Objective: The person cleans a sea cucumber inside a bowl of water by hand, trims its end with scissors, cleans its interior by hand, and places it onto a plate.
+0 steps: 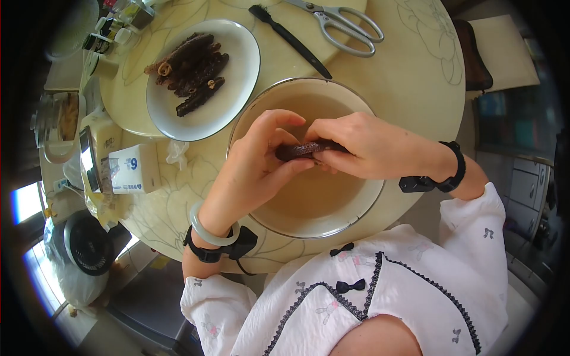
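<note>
A dark brown, bumpy, elongated piece [301,151] is held between both hands above a wide enamel basin [309,230] of cloudy brownish water. My left hand [267,155] has its fingers and thumb around the piece's left end. My right hand [350,144] grips it from the right, with fingertips pressed on its middle. To the upper left of the basin, a white plate [240,56] with a blue rim bears several similar dark pieces [193,70] in a pile.
Behind the basin lie a black brush [291,40] and metal scissors [341,29]. At the left stand a white tissue pack [135,169], small jars [98,43] and a glass container [59,121]. The round table's edge [279,244] runs before the body.
</note>
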A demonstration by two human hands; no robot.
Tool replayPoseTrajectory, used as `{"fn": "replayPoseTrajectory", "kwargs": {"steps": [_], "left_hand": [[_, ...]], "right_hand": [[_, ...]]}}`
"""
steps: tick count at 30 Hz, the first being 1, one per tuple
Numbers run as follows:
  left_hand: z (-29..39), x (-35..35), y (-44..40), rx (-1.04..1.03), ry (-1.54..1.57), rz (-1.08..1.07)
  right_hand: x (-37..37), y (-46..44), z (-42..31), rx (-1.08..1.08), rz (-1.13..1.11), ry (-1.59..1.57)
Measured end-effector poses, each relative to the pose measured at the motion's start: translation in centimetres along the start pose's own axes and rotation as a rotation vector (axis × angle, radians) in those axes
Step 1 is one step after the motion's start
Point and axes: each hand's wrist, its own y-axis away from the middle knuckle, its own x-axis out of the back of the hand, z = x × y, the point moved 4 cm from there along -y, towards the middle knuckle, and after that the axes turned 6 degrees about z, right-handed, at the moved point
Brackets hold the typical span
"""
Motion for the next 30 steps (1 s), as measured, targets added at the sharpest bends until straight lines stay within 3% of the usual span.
{"fn": "replayPoseTrajectory", "kwargs": {"steps": [7, 12, 15, 21, 24, 26, 27, 30], "left_hand": [[0.7, 0.2, -0.2, -0.047, -0.015, 0.018], [0.2, 0.3, -0.2, -0.107, -0.051, 0.033], [0.3, 0.2, -0.2, -0.091, 0.163, 0.114], [0.6, 0.4, -0.1, 0.134, 0.212, 0.061], [0.6, 0.2, 0.0, 0.143, 0.122, 0.055], [0.8, 0.1, -0.1, 0.119, -0.163, 0.091], [0.6, 0.0, 0.0, 0.119, -0.163, 0.091], [0.3, 0.0, 0.2, -0.056, -0.417, 0.170]], "right_hand": [[0.3, -0.5, 0.3, -0.095, -0.024, -0.178], [0.4, -0.4, 0.1, -0.032, -0.003, -0.171], [0.2, -0.4, -0.5, 0.035, 0.016, -0.086], [0.3, -0.7, -0.4, -0.018, -0.028, -0.126], [0.2, -0.7, -0.1, -0.025, -0.009, -0.164], [0.1, -0.8, 0.1, -0.026, -0.013, -0.151], [0.0, -0.8, 0.2, -0.037, -0.029, -0.117], [-0.3, -0.7, 0.6, -0.004, -0.030, -0.003]]}}
